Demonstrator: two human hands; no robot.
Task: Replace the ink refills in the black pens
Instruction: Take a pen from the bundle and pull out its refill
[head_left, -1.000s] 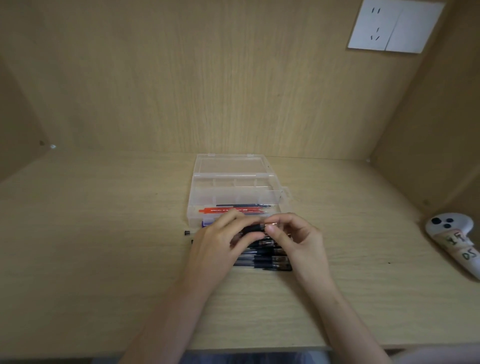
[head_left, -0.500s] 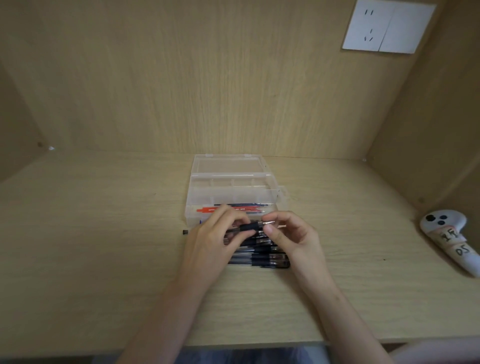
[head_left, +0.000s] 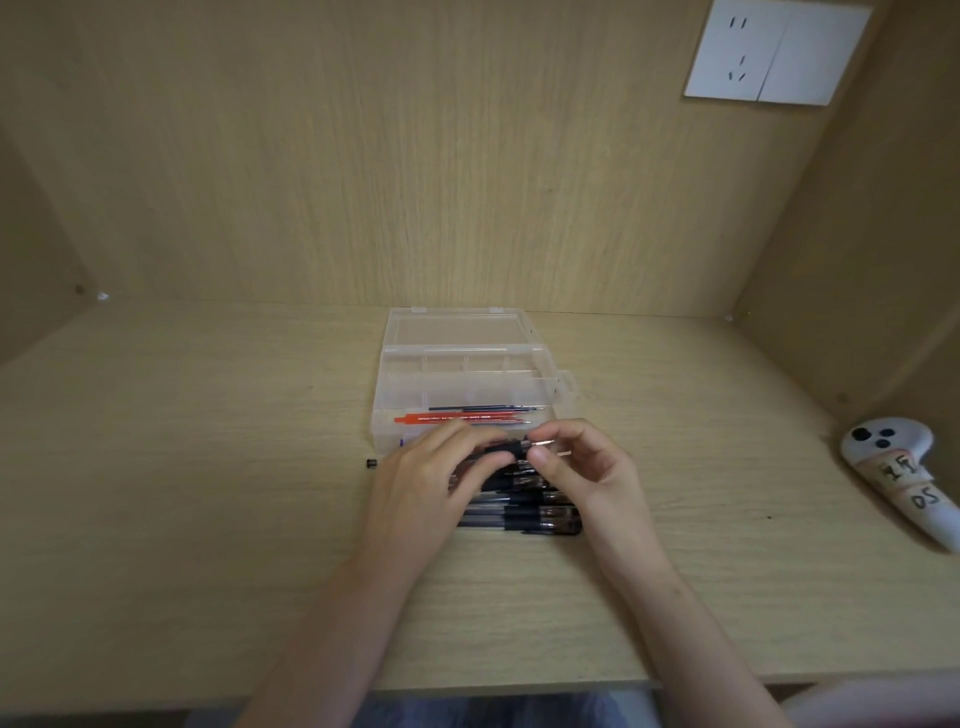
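Observation:
My left hand (head_left: 423, 486) holds a black pen (head_left: 501, 448) by its barrel, just above a row of several black pens (head_left: 524, 512) lying on the desk. My right hand (head_left: 584, 467) pinches the pen's tip end, where a thin metal point (head_left: 540, 443) sticks out to the right. Behind the hands stands an open clear plastic box (head_left: 467, 384); inside it lie a red refill pack (head_left: 457, 418) and dark refills (head_left: 488, 409). A small black cap (head_left: 371, 463) rests on the desk left of my left hand.
A white hand controller (head_left: 898, 470) with handwritten labels lies at the right edge of the wooden desk (head_left: 182, 493). Wooden walls close in at the back and both sides, with a white wall socket (head_left: 774, 52) at the upper right.
Both hands have stayed on the pen and shifted slightly. The pen's metal tip now shows further out to the right between the fingers.

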